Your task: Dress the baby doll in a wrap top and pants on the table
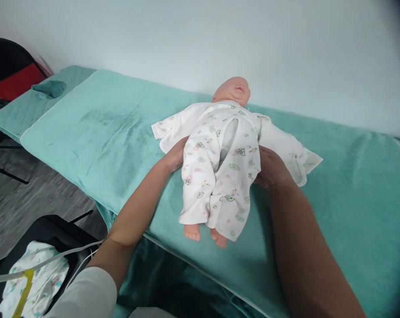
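Note:
A baby doll [236,90] lies on its back, its head toward the wall and its bare feet toward me. It wears a white long-sleeved top [277,137], spread out to both sides, and white printed trousers [200,176] that reach up over its chest. A long opening shows grey at the trousers' crotch. My left hand [177,154] is against the left side of the trousers, its fingers hidden behind the cloth. On the right side, my right hand [272,167] touches the trousers at hip height, with its fingers mostly tucked under and out of sight.
The doll lies on a green padded bed [97,128] against a white wall [147,39]. A black chair [50,225] at the lower left holds a crumpled printed cloth [37,269]. A pale cable [70,251] with a yellow tag crosses there. A red and black chair [14,79] stands farther back.

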A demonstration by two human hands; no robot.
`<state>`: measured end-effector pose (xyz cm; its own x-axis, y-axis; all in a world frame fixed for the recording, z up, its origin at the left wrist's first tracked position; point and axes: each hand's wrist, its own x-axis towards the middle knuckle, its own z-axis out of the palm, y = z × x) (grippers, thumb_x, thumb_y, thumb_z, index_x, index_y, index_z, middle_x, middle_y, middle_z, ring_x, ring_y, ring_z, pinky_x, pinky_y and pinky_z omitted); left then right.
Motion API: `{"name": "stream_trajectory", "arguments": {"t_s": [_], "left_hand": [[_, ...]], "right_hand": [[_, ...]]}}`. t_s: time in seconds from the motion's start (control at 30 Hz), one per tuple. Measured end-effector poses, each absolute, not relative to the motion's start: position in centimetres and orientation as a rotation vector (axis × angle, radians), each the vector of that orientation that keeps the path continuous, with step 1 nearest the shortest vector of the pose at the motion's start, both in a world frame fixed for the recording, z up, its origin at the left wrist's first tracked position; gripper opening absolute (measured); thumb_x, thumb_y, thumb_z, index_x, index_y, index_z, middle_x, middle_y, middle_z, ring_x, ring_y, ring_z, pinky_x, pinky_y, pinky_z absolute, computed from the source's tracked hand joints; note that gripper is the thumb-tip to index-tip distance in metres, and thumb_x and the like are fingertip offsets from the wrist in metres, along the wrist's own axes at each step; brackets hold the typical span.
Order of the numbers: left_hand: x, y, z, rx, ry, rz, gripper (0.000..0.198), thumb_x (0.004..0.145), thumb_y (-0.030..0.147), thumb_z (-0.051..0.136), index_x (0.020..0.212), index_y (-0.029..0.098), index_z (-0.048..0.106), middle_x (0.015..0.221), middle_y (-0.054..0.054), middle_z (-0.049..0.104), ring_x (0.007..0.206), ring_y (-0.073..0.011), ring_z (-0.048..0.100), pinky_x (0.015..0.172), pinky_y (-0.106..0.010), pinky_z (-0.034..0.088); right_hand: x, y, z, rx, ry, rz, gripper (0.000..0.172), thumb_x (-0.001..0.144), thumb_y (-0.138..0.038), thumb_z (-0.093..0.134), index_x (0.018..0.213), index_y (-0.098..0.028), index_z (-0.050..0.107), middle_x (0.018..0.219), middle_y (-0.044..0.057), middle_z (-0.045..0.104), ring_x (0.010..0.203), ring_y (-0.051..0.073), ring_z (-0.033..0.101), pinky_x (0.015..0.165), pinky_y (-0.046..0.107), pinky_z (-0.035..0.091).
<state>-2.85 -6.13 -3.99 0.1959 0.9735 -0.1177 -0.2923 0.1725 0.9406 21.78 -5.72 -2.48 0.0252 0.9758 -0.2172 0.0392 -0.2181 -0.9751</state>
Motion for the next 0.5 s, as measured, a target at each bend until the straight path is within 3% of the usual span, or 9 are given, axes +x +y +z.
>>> {"name": "stream_trajectory", "arguments": {"t_s": [0.07,0.1,0.17,0.27,0.37,0.5], "left_hand": [[-2.61,-6.50,-3.63,0.838,0.944,1.140,0.038,0.077,0.038,0.088,0.105,0.015,0.078,0.112,-0.014,0.083,0.126,-0.0343,0.071,0.119,-0.052,0.048],[-2.49,-6.64,-3.53,0.788,0.947,1.158,0.037,0.078,0.035,0.087,0.105,0.013,0.078,0.111,-0.013,0.083,0.125,-0.0329,0.071,0.119,-0.050,0.048],[-2.30,-6.80,-3.47,0.712,0.932,1.171,0.032,0.079,0.032,0.085,0.104,0.012,0.078,0.107,-0.012,0.083,0.122,-0.0307,0.073,0.118,-0.045,0.049],[-2.16,-6.77,-3.52,0.661,0.902,1.144,0.027,0.079,0.027,0.082,0.101,0.012,0.078,0.102,-0.011,0.083,0.117,-0.0292,0.075,0.114,-0.043,0.052],[-2.23,-6.71,-3.49,0.604,0.914,1.116,0.021,0.078,0.023,0.082,0.096,0.012,0.078,0.096,-0.010,0.083,0.111,-0.0288,0.076,0.111,-0.042,0.054],[-2.42,-6.87,-3.44,0.494,0.921,1.108,0.017,0.081,0.023,0.081,0.094,0.014,0.076,0.088,-0.008,0.081,0.106,-0.0277,0.077,0.107,-0.040,0.057]], "right_hand": [[21.72,-5.87,-2.41,-1.426,-1.017,1.423,0.025,0.071,-0.046,0.084,0.071,-0.026,0.068,0.048,-0.005,0.051,0.035,0.011,0.039,0.029,0.026,0.033],[21.71,-5.93,-2.34,-1.426,-0.974,1.462,0.022,0.069,-0.042,0.084,0.074,-0.027,0.069,0.049,-0.005,0.052,0.036,0.010,0.040,0.030,0.026,0.033],[21.74,-6.03,-2.19,-1.402,-0.941,1.483,0.021,0.066,-0.036,0.085,0.080,-0.027,0.072,0.057,-0.003,0.062,0.044,0.014,0.053,0.035,0.027,0.043],[21.81,-6.28,-1.98,-1.281,-0.965,1.549,0.035,0.058,-0.032,0.090,0.089,-0.027,0.075,0.074,0.001,0.075,0.071,0.024,0.073,0.055,0.035,0.062],[21.64,-6.58,-1.92,-1.116,-1.048,1.566,0.047,0.053,-0.028,0.094,0.096,-0.028,0.076,0.086,0.001,0.079,0.087,0.028,0.077,0.067,0.038,0.067],[21.06,-6.30,-2.37,-1.126,-1.018,1.506,0.049,0.053,-0.034,0.095,0.097,-0.027,0.076,0.094,0.003,0.081,0.093,0.031,0.077,0.072,0.042,0.068]]}}
